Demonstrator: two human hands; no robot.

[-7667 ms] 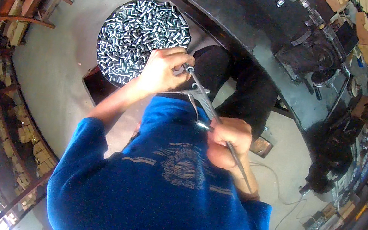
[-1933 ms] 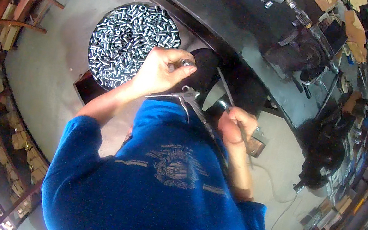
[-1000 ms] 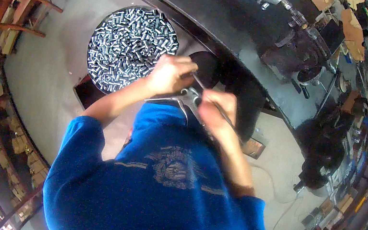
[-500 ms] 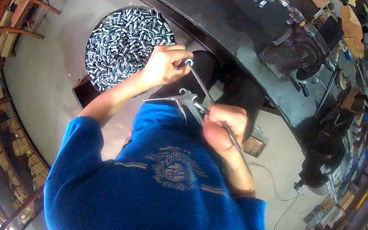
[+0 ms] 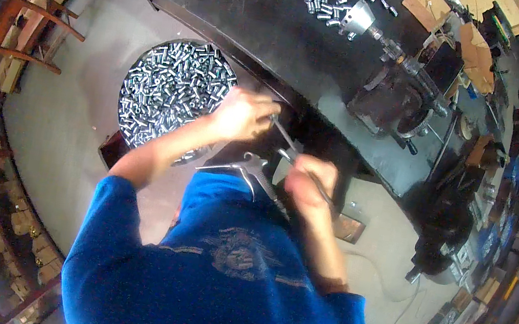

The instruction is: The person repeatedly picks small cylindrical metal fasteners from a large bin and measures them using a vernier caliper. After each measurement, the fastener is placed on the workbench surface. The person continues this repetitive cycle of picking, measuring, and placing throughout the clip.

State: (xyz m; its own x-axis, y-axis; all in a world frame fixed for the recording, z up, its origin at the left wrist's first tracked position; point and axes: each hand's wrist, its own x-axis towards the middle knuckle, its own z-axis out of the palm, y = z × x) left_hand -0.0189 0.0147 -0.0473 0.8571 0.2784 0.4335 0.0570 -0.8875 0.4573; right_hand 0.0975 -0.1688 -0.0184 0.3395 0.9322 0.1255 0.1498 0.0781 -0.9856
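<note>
Right hand (image 5: 311, 179) fists tightly around a thin, grey metal rod (image 5: 284, 135), seemingly for control, tip at the curled left hand (image 5: 245, 116), whose contents I can't tell.

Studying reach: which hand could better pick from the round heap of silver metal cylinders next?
Likely the left hand, nearer the heap, though its grip looks blurred; the right hand holds a thin grey metal rod.

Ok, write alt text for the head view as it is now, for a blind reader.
The right hand grips a thin metal rod whose far end reaches the left hand, while a grey trigger-handled tool lies near a blue shirt. To the left sits a round container heaped with small metal cylinders; a dark workbench runs ahead.
</note>
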